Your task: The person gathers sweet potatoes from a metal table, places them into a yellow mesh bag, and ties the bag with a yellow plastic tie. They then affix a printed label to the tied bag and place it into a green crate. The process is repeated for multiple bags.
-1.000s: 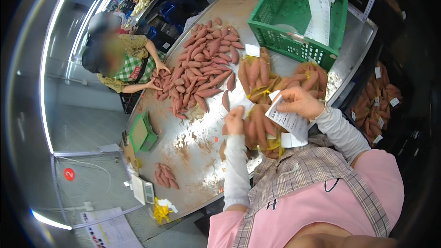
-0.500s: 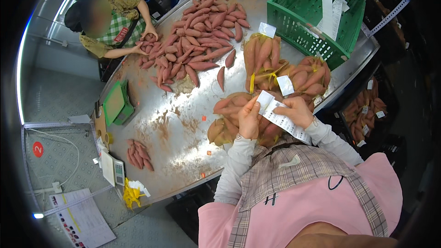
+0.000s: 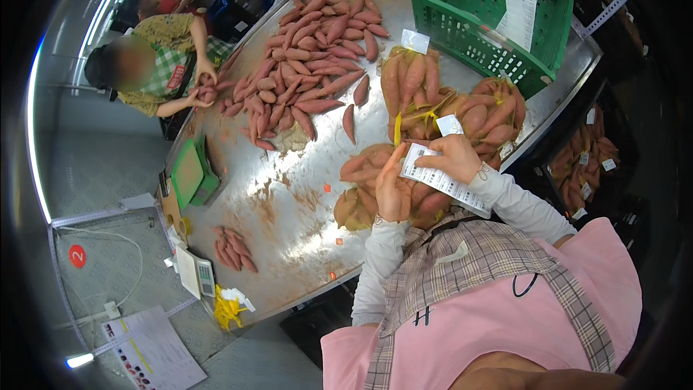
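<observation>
A strip of white printed labels (image 3: 449, 186) hangs slanting over the near bags. My right hand (image 3: 458, 160) pinches it near its upper end, thumb on top. Beside that end is my left hand (image 3: 392, 191), its fingers stretched out straight and close together; whether they touch the strip is unclear. Below both hands, yellow net bags of sweet potatoes (image 3: 361, 206) lie on the metal table (image 3: 289, 245). More net bags (image 3: 410, 83) with white tags stand just beyond. The bag directly under the strip is partly hidden.
A large heap of loose sweet potatoes (image 3: 303, 65) covers the far table. A co-worker (image 3: 162, 65) holds some there. A green crate (image 3: 491, 22) containing paper strips stands far right. Left are a green-topped box (image 3: 193, 173), a scale (image 3: 195, 273) and yellow netting (image 3: 228, 309).
My left fingers have straightened from a pinch at the strip's upper end. The right hand has shifted slightly toward that end. The co-worker has lifted sweet potatoes away from the heap.
</observation>
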A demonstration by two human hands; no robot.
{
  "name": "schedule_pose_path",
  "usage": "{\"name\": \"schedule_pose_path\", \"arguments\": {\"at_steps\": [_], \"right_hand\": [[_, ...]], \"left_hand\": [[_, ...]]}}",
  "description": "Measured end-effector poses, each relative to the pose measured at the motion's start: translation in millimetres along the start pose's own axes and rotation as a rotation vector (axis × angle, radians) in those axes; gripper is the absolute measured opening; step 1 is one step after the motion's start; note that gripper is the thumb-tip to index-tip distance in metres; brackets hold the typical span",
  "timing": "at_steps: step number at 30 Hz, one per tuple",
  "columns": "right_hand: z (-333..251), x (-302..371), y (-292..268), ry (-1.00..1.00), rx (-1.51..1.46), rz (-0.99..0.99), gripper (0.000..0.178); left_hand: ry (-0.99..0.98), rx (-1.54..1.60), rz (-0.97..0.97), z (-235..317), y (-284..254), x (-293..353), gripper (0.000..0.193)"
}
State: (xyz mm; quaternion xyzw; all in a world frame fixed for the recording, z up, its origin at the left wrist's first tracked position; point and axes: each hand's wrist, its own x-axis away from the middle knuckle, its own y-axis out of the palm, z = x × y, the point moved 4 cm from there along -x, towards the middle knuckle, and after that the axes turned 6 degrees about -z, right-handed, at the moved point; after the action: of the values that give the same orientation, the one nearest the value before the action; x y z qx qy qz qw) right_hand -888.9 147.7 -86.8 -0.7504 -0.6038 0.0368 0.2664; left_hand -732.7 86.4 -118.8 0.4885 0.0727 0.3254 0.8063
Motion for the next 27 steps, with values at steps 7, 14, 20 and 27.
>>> {"name": "schedule_pose_path", "arguments": {"at_steps": [7,14,20,27], "right_hand": [[-11.0,8.5,-9.6,-0.094,0.027,-0.044,0.040],[42.6,40.9,-60.3,0.089,-0.268,-0.263,0.030],[69.7,41.8,-118.9,-0.106,-0.588,-0.073,0.023],[52.5,28.5,-121.6,-0.162,-0.411,-0.240,0.021]], "left_hand": [[0.047,-0.356,0.148,-6.5,-11.9,-12.4,0.040],[0.350,-0.655,0.325,-1.8,-35.8,-21.8,0.029],[0.649,-1.983,0.237,27.9,15.1,-44.0,0.031],[-0.032,-0.679,-0.190,-42.3,104.2,-66.8,0.034]]}}
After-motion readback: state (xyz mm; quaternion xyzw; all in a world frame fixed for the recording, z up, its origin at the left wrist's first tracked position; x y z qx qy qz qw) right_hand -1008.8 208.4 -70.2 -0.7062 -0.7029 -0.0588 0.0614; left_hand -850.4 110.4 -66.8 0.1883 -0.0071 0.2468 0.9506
